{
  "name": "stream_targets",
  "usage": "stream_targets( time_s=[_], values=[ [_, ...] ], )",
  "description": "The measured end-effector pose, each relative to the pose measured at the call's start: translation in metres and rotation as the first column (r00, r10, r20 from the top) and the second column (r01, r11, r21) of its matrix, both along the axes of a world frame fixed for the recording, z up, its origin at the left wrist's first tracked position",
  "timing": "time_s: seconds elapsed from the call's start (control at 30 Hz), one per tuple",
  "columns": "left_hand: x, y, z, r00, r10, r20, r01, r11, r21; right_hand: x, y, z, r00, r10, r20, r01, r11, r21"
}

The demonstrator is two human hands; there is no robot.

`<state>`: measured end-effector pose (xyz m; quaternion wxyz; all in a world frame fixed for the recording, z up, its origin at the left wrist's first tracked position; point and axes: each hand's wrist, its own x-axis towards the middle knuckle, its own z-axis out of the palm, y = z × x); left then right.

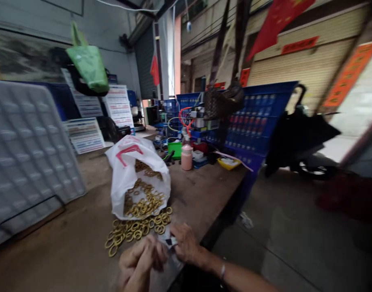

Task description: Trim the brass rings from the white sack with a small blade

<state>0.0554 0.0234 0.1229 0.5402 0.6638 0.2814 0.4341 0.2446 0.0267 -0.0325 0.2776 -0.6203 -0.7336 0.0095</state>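
My left hand (143, 257) is closed at the table's near edge, its fingers curled and slightly blurred; whatever they hold is hidden. Close beside it, my right hand (186, 243) has its fingers bent and pressed together by a small black-and-white piece (170, 242), too unclear to name. Thin clear plastic (170, 265) shows below and between the hands. Just beyond them lies a loose pile of brass-coloured rings (137, 229). More rings fill the mouth of a white plastic bag (119, 190) lying on its side behind the pile.
On the brown table (201, 190) stand a pink bottle (187, 157), a green tray (174, 150) and a yellow dish (228, 163) farther back. A grey ribbed panel (31, 154) rises at left. Blue crates (253, 121) and a black umbrella (307, 134) are at right.
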Motion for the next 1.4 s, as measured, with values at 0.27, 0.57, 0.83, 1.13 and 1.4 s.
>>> stream_targets(
  time_s=[0.27,0.57,0.83,1.13,1.4],
  values=[
    [-0.078,0.081,-0.104,0.684,0.636,-0.357,-0.669,0.742,0.040,-0.001,-0.008,0.010,0.999,0.004,-0.053,-0.006,0.999,-0.041],
    [-0.128,0.139,-0.125,0.190,0.710,-0.678,-0.607,0.627,0.488,0.006,-0.006,0.009,0.998,0.070,0.008,-0.070,0.997,-0.014],
    [-0.126,0.161,-0.123,0.009,0.667,-0.745,-0.557,0.622,0.550,0.063,0.013,0.019,0.961,-0.248,0.120,0.264,0.955,-0.137],
    [-0.125,0.160,-0.124,-0.031,0.635,-0.772,-0.489,0.664,0.565,0.094,0.027,0.016,0.882,-0.372,0.289,0.401,0.915,-0.043],
    [-0.141,0.170,-0.122,0.004,0.587,-0.810,-0.332,0.765,0.552,0.084,0.032,0.040,0.907,-0.225,0.356,0.263,0.963,-0.063]
  ],
)
